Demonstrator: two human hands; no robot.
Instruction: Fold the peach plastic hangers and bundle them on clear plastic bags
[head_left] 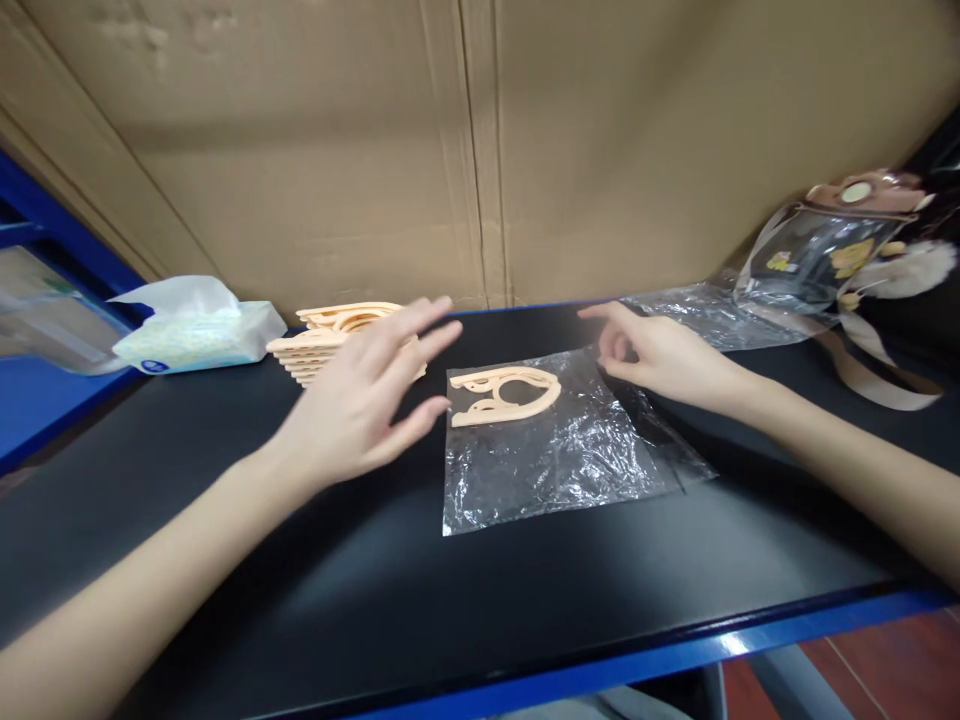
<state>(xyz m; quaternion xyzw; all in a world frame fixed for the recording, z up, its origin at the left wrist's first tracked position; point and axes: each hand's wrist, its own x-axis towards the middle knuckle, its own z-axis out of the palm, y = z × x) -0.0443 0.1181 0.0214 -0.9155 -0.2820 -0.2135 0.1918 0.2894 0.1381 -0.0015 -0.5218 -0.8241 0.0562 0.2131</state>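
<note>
From my end, through the head camera, I have the left hand [367, 385] with its fingers loosely spread and nothing visible in its grasp, in front of a stack of pale peach, ribbed plastic pieces [300, 350]; I cannot tell whether it touches them. The right hand [652, 355] is half curled, index finger extended, beside the far right edge of a clear, crinkled plastic bag [540, 465]. Whether it pinches any film is too blurred to tell. The pale peach, arched plastic piece with a round opening [525, 411] lies at the bag's far left part, on the black tabletop [337, 590]; inside or on top, I can't say. My worry is the thin film: a sideways brush from the right hand could drag bag and piece together. The left wrist dropping or swinging left might topple the stack.
</note>
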